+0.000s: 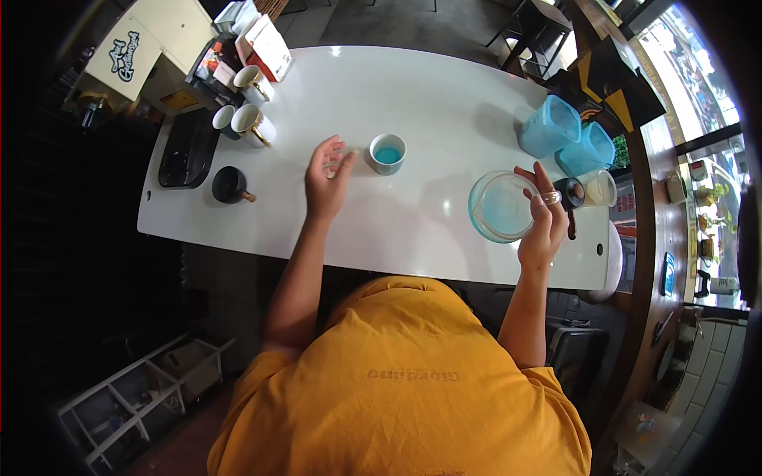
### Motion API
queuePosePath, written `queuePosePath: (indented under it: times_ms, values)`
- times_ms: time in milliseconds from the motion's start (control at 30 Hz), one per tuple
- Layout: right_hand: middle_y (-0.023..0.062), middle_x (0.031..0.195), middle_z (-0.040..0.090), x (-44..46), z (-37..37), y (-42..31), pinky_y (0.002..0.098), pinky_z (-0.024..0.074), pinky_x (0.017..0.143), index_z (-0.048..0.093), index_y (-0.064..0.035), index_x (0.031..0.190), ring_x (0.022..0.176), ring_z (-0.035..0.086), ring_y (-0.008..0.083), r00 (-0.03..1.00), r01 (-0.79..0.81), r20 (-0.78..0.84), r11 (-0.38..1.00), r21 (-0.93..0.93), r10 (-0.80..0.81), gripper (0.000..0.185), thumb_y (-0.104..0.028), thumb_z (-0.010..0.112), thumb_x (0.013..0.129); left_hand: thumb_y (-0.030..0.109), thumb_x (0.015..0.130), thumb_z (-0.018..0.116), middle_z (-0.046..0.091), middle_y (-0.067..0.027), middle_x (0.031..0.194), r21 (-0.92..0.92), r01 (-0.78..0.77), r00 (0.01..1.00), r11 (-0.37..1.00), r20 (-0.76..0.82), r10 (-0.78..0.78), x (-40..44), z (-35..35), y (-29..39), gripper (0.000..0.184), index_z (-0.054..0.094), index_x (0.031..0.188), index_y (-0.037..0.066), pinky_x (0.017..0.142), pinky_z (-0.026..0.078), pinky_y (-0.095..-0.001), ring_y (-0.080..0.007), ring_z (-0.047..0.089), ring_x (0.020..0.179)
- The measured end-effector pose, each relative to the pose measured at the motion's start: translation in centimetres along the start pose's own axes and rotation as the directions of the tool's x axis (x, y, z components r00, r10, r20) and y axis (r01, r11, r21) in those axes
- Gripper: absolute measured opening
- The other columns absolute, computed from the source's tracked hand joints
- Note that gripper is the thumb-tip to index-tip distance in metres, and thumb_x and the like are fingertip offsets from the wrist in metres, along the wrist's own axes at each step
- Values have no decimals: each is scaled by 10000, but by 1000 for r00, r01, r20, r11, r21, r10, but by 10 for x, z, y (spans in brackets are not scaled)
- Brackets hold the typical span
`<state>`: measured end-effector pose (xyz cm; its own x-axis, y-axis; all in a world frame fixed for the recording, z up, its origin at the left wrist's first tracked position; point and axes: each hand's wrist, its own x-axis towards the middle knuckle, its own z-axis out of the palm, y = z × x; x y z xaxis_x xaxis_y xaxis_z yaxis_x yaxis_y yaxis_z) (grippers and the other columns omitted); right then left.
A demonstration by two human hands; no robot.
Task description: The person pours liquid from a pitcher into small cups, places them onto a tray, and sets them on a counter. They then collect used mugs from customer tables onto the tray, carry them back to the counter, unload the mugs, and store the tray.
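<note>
A small white cup (387,169) with blue liquid in it stands upright near the middle of the white table. Just left of this cup is my left hand (327,176), its fingers apart and holding nothing. My right hand (543,226) grips a round clear glass container (496,208) by its right side, over the table's right part. The glass has a pale blue tint; whether liquid is inside I cannot tell.
Two light blue plastic pitchers (551,127) stand at the right, with a dark-handled item (569,193) and whitish cup (601,189) nearby. Several mugs (254,125), a black tray (189,151) and a small dark pot (229,184) occupy the left of the white table (357,87).
</note>
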<state>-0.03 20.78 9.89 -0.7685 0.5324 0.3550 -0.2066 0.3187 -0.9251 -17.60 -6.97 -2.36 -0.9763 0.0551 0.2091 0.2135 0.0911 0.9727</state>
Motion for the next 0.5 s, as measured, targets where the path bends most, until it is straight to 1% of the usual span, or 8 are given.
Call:
queuePosePath:
  times_ms: [67,100,167,233,300,367,433,500]
  values:
    - [254,1220,635,3,12,-4,356,449,951,603,78,1025,1125,612,248,999,-34,20,999,31,33,310,-181,501,888,224,905,718,719,-113,1020,83,-66,995,994,-65,71,8,-38,20,426,612,1254,4,778,494,-238,-115,634,864]
    - [254,1220,635,3,19,-5,356,449,951,603,78,1025,1125,612,248,999,-36,30,998,42,34,310,-181,501,888,167,913,706,738,-99,942,149,-119,982,982,-131,139,14,-56,27,286,678,1126,-21,777,508,-231,-106,658,809]
    - [263,1252,614,5,34,-6,387,448,981,604,84,994,1145,611,273,997,-6,73,995,95,-1,300,-175,495,888,135,897,720,734,-93,997,90,-92,974,992,-198,108,31,-96,33,243,698,1071,-32,813,514,-228,-107,673,881]
    - [272,1268,600,3,50,-12,409,443,995,596,80,958,1153,610,294,996,-32,88,987,155,18,277,-168,494,886,107,881,733,732,-88,1011,106,-10,959,994,-281,40,44,-131,46,237,700,1063,-41,845,513,-225,-111,681,907]
    - [280,1284,586,-1,62,-17,431,438,1009,587,75,921,1161,608,316,995,-59,97,977,206,40,257,-161,492,885,175,886,736,737,-90,968,194,-31,954,980,-286,87,66,-170,33,264,700,1034,-41,800,522,-233,-116,687,849]
    - [293,1306,564,-6,72,-21,461,432,1015,548,49,849,1175,601,354,993,-54,114,975,213,31,203,-143,491,880,279,895,728,734,-94,894,415,194,943,889,-329,-53,84,-197,31,333,701,981,-42,750,520,-229,-114,685,778]
    - [296,1302,566,-11,80,-26,469,430,1017,530,35,826,1173,602,357,994,-60,98,978,198,41,187,-140,492,879,321,866,738,730,-99,903,380,182,941,907,-335,-48,108,-229,2,384,687,1044,-16,763,526,-278,-159,689,799]
    - [299,1299,567,-16,86,-28,477,427,1019,512,21,802,1170,603,359,996,-63,73,982,180,51,176,-136,493,878,268,820,756,717,-103,1055,661,165,957,732,-287,44,133,-257,-27,452,637,1182,24,861,516,-338,-209,680,958]
